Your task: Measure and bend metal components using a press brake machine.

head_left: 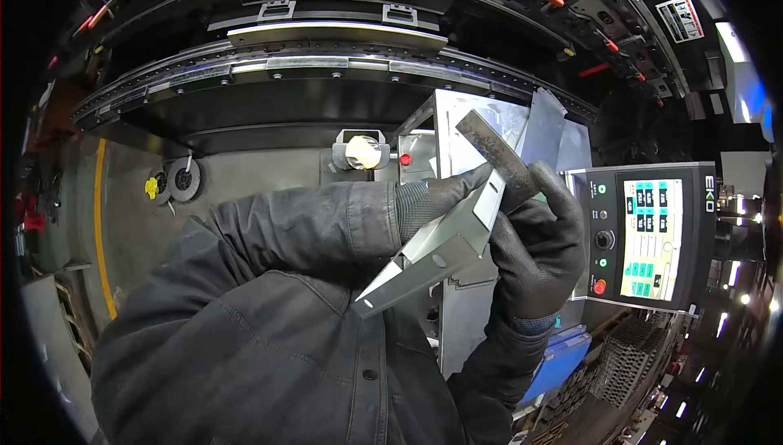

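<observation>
Pinching a dark steel bar point(488, 145), the black-gloved right hand point(538, 261) has its fingers closed and holds it at the upper end of a bent metal part point(420, 274) before the chest; the left hand point(440, 200), partly hidden, grips that part from behind. Pale lettering marks the control panel point(604, 208); its screen point(651, 241) carries small writing in coloured boxes. A white label point(679, 19) bears pictograms.
</observation>
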`<state>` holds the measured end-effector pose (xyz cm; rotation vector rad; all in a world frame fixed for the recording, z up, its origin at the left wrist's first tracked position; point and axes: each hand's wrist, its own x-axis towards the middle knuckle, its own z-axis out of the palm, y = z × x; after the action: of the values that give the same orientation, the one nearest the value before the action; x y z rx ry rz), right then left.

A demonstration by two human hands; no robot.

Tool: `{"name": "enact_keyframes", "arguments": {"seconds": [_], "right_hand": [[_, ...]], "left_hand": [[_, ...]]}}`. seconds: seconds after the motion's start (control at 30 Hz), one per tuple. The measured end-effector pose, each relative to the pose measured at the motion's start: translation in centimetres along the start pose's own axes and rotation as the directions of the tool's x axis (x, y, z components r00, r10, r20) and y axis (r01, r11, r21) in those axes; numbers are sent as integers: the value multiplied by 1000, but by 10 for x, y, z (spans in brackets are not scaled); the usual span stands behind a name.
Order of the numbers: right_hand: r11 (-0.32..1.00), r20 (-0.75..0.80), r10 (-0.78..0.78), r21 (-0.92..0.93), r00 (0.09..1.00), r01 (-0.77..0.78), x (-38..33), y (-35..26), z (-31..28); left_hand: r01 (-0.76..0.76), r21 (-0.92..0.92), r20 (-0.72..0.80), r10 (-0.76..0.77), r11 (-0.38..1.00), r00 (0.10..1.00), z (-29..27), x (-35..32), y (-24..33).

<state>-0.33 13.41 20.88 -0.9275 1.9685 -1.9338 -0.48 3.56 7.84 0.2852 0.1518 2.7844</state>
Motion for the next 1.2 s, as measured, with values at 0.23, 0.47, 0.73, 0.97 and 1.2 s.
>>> {"name": "enact_keyframes", "arguments": {"seconds": [0.23,0.47,0.73,0.97,1.2], "right_hand": [[999,-19,32,-17,999,-32,-3,1,-3],[990,-44,-138,-28,989,137,-12,-12,-3],[979,85,-202,25,976,201,-11,-13,5],[983,71,-181,22,981,180,-19,-9,1],[960,-5,-280,-31,960,279,-12,-3,-1]], "left_hand": [[-15,163,-138,37,987,990,-6,-12,1],[-10,-91,181,26,996,983,-57,-3,-10],[92,-328,469,78,940,880,-98,7,-21],[211,64,-356,-175,975,918,-21,6,4],[127,-121,-326,-160,985,932,-53,-7,13]]}}
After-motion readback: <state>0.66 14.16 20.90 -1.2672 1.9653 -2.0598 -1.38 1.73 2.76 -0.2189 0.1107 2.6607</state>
